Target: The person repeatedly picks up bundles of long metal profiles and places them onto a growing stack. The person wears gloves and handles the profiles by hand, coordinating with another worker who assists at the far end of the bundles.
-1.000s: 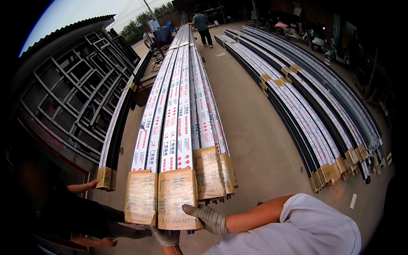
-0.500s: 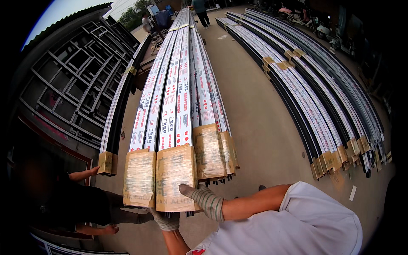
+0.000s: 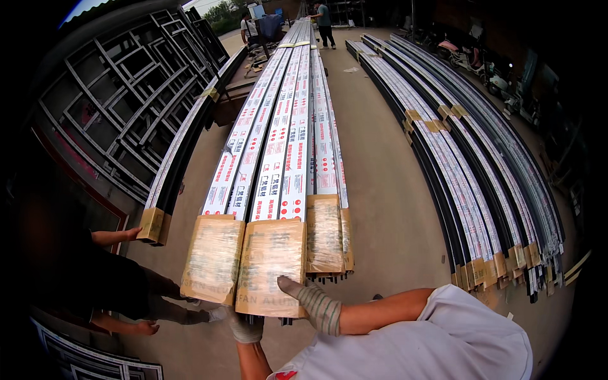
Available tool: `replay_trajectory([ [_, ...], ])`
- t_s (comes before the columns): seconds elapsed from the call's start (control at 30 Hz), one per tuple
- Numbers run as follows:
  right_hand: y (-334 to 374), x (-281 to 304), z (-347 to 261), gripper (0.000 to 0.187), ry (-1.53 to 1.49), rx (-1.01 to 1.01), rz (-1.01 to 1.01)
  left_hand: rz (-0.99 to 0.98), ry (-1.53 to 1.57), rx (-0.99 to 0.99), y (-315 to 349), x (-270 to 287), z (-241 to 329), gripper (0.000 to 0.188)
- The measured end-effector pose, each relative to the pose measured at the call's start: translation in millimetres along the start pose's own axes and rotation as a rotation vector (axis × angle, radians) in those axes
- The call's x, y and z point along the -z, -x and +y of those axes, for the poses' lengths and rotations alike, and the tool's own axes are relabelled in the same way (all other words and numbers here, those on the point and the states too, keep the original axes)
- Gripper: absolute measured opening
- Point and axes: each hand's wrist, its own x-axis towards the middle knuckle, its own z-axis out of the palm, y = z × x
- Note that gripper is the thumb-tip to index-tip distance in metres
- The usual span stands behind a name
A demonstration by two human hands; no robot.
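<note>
Flanking grip: floor (image 3: 386, 209) right, profile stack (image 3: 453, 164) beyond; far left, co-worker's hand (image 3: 132, 234) at slim bundle (image 3: 153, 221). Wrapped bundle (image 3: 273, 253) at grip, near end held: right hand (image 3: 318, 306) thumb over top; left hand (image 3: 246, 328) beneath, fingers hidden, closure untellable. Taped bundles (image 3: 212, 259) just beside, both sides. Floor strip runs ahead, between bundles and stack.

Two gloved hands (image 3: 316, 305) (image 3: 247, 329), three co-workers (image 3: 117, 278) (image 3: 324, 16) (image 3: 249, 27)

Red and black print (image 3: 220, 171) on white-filmed bars (image 3: 278, 158), dark lettering (image 3: 266, 299) (partly faint) on brown wraps (image 3: 272, 259)
</note>
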Motion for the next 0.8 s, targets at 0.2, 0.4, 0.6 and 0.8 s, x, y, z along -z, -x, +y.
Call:
replay_trajectory([
  [0.2, -5, -4, 6, 0.062, -0.012, 0.034, 0.023, -0.029, 0.014, -0.055, 1, 9, -2, 0.087],
  [0.4, 3, -12, -4, 0.058, 0.025, 0.003, 0.026, 0.045, 0.037, -0.088, 3, -9, 0, 0.077],
  [0.6, 12, -5, -12, 0.058, -0.037, -0.043, -0.044, 0.049, 0.151, 0.055, 7, 1, 0, 0.095],
  [0.8, 11, -2, -15, 0.063, -0.045, -0.054, -0.072, 0.056, -0.009, 0.080, 5, 4, -2, 0.102],
])
